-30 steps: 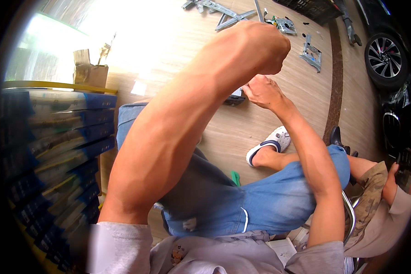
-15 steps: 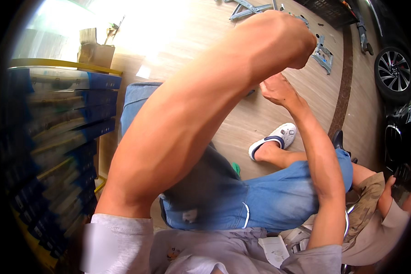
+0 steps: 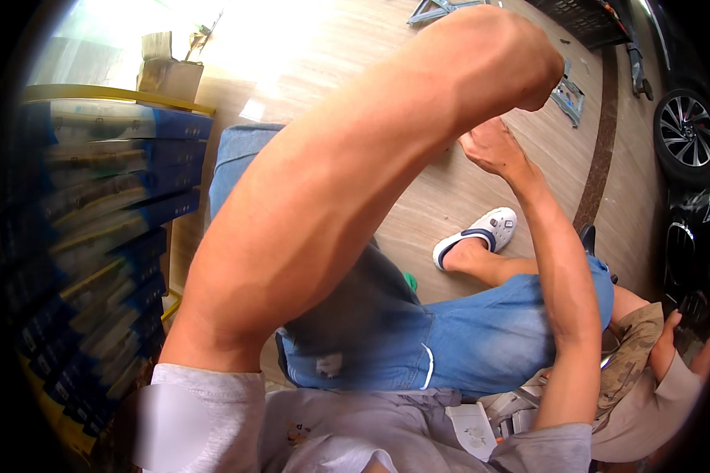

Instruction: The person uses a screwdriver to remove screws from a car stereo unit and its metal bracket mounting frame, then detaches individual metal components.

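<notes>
Seated person seen from the head. The left hand (image 3: 528,67) is bent inward at the wrist behind the raised left forearm (image 3: 331,197), so its grip cannot be told. The right hand (image 3: 493,146) lies just beneath it, fingers loosely curled; what they enclose, if anything, is hidden. Both hands hang above the wooden floor (image 3: 450,197). Below them: blue denim shorts (image 3: 450,339) and a white slipper (image 3: 477,232) on one foot. Left, a stack of blue boxes (image 3: 95,236); upper right, grey metal parts (image 3: 568,94) on the floor and a car wheel (image 3: 686,130).
</notes>
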Available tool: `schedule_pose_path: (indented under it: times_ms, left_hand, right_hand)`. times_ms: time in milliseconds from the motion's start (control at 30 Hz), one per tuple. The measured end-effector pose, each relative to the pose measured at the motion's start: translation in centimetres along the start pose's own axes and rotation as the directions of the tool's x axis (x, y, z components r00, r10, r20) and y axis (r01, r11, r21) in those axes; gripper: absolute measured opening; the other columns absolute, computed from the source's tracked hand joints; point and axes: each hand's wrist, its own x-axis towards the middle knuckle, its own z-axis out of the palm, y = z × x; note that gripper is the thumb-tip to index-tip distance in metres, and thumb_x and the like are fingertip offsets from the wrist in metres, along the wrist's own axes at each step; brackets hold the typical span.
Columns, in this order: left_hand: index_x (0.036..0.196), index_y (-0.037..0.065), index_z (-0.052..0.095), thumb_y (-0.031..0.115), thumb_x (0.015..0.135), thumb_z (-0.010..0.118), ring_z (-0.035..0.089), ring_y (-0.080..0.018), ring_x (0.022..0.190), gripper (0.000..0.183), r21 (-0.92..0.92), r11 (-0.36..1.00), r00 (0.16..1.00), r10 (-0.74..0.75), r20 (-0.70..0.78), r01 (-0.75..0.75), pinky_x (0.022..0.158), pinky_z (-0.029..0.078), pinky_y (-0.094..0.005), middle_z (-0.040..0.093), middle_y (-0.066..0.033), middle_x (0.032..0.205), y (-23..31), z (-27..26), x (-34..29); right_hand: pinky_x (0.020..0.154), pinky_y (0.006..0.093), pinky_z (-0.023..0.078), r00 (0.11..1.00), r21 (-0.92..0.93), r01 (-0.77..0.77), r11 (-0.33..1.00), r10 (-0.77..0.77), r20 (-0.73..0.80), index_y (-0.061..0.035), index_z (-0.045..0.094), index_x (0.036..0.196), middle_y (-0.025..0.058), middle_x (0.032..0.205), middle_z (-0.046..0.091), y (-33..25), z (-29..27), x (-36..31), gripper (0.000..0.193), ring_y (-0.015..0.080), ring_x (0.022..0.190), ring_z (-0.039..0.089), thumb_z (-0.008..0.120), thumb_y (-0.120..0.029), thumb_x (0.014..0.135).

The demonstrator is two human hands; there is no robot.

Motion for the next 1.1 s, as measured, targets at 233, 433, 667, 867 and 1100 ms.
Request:
schedule_pose_path:
  times_ms: [233,433,667,867,1100]
  left_hand:
    - [0.076,0.006,0.074,0.006,0.079,0.062,0.072,-0.0316,0.073,0.012,0.115,0.993,0.999,-0.029,0.015,0.027,0.069,0.058,-0.0419,0.070,-0.0154,0.074,0.2,-0.5,-0.6]
    - [0.077,0.005,0.074,0.008,0.078,0.063,0.073,-0.0295,0.082,0.011,0.072,0.992,0.988,0.113,-0.103,-0.106,0.076,0.058,-0.0390,0.072,-0.0152,0.081,-0.5,1.0,0.1]
    - [0.096,0.004,0.078,0.007,0.084,0.060,0.071,-0.0316,0.100,0.022,0.100,0.982,0.786,-0.190,0.588,0.162,0.085,0.057,-0.0405,0.073,-0.0186,0.105,-0.6,-2.1,3.4]
    - [0.096,0.001,0.077,0.006,0.082,0.057,0.071,-0.0335,0.098,0.024,0.153,0.975,0.761,-0.222,0.609,0.162,0.083,0.056,-0.0416,0.073,-0.0202,0.102,-0.3,-3.1,3.4]
    - [0.095,-0.001,0.076,0.006,0.083,0.055,0.070,-0.0330,0.098,0.025,0.166,0.959,0.749,-0.282,0.600,0.229,0.082,0.056,-0.0417,0.072,-0.0201,0.102,0.3,-4.4,3.1]
  right_hand:
    - [0.082,0.0513,0.052,0.985,-0.004,-0.154,0.988,0.154,0.080,-0.0027,0.054,0.116,0.0223,0.107,0.068,-2.0,-0.3,1.0,0.026,0.0427,0.097,0.066,0.060,-0.013,0.093]
    - [0.085,0.0503,0.052,0.994,0.073,-0.096,0.993,0.091,0.062,-0.0011,0.053,0.118,0.0264,0.110,0.067,0.0,-0.5,0.3,0.029,0.0430,0.100,0.067,0.058,-0.012,0.092]
    - [0.080,0.0533,0.052,0.948,0.021,-0.314,0.949,0.312,0.062,-0.0001,0.053,0.107,0.0265,0.089,0.070,-1.8,-0.7,1.1,0.021,0.0468,0.089,0.067,0.057,-0.014,0.092]
    - [0.081,0.0498,0.053,0.990,0.183,-0.118,0.976,0.131,-0.058,0.0001,0.054,0.108,0.0264,0.093,0.069,-1.2,-0.1,0.8,0.021,0.0455,0.093,0.066,0.057,-0.011,0.091]
    - [0.083,0.0467,0.053,0.953,0.075,-0.275,0.959,0.261,0.150,0.0011,0.052,0.115,0.0252,0.107,0.069,-1.6,-1.0,1.1,0.025,0.0388,0.095,0.070,0.058,-0.008,0.093]
